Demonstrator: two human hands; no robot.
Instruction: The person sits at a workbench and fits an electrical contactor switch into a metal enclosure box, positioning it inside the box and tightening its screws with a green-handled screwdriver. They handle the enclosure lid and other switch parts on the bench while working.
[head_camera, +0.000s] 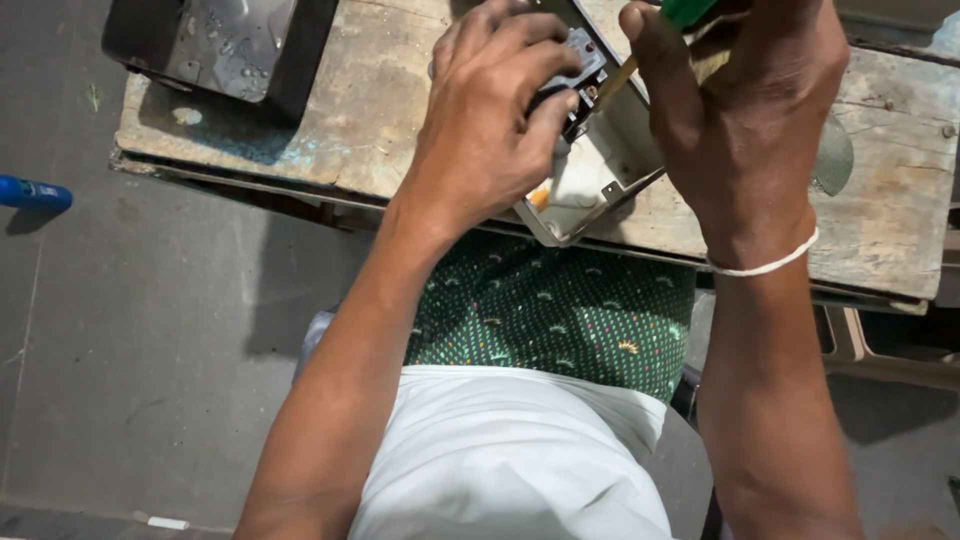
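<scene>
The white switch plate (585, 175) lay tilted on the worn wooden bench (330, 110) at about twelve o'clock from the person, its lower corner hanging over the near edge above the green patterned cloth (555, 315) on the lap. The left hand (490, 130) curled over it, fingers pinching a small grey switch module (585, 55), while the right hand (740, 110) at one o'clock clenched a green-handled screwdriver (690, 12) angled down into the plate. A dark metal box (215, 45) sat at ten o'clock.
</scene>
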